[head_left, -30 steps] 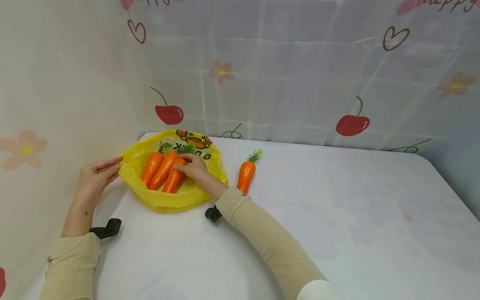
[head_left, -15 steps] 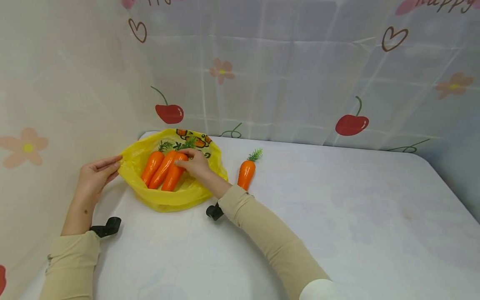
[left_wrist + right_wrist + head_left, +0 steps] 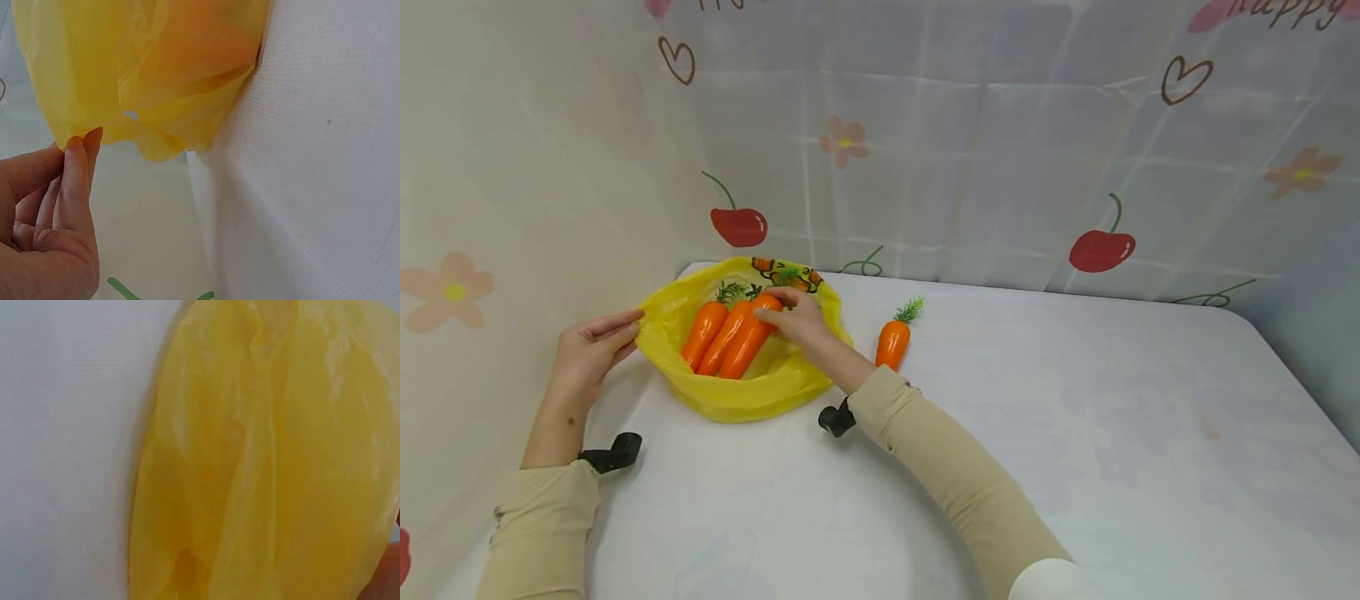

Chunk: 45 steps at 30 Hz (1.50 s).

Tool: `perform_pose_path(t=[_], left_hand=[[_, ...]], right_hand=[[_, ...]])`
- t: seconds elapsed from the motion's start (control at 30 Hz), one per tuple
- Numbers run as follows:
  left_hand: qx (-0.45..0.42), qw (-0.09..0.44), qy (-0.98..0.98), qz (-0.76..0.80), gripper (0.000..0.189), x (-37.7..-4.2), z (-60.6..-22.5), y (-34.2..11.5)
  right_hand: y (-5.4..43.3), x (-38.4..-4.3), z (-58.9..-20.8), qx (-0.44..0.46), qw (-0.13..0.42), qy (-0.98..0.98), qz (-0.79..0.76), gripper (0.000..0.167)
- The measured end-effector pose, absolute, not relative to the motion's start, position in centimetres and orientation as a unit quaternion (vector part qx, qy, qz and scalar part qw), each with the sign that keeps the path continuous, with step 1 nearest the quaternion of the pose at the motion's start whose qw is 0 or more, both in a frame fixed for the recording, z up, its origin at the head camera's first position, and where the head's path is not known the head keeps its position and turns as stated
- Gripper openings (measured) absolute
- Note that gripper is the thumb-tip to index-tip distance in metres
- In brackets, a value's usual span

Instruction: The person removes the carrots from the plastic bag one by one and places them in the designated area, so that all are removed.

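In the head view, a yellow plastic bag [image 3: 730,407] lies with its mouth wide open on the table. My left hand [image 3: 587,354] pinches the bag's left edge between thumb and fingers; the left wrist view shows this pinch of the left hand [image 3: 59,212] close up. Inside the bag's mouth, my right hand [image 3: 805,321] grips an orange carrot [image 3: 747,343] near its leafy top. Two more carrots lie beside it in the bag, a left carrot [image 3: 704,333] and a middle carrot [image 3: 722,340]. Yellow plastic [image 3: 269,462] fills most of the right wrist view, hiding the held carrot.
Another carrot [image 3: 892,342] with green leaves lies on the table right of the bag, its lower end hidden by the right arm. The white-covered table [image 3: 1075,417] extends to the right. A patterned curtain [image 3: 955,167] hangs behind and another along the left.
The right hand has moved slightly away from me and to the right, drawing the gripped carrot up with it. The left hand and the other carrots look unmoved.
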<state>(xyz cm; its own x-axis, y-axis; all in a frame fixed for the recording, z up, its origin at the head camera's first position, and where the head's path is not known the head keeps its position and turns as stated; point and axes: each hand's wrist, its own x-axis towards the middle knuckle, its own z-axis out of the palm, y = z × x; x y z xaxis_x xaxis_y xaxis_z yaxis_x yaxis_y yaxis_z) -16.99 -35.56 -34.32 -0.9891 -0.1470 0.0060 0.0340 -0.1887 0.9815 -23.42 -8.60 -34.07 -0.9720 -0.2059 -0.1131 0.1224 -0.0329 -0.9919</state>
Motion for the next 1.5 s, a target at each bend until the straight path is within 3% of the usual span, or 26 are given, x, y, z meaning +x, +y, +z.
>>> perform_pose_path(t=[0.5, 1.5], left_hand=[[0.059, 0.05, -0.655, -0.752, 0.018, -16.5, -34.8, -35.7], [0.07, 0.052, -0.661, -0.746, 0.019, -17.2, -34.4, -35.8]], right_hand=[[-7.3, -22.0, -32.5, -0.041, 0.12, 0.66, -0.74, 0.037], [0.1, -23.0, -30.7, -0.055, 0.121, 0.682, -0.719, 0.039]])
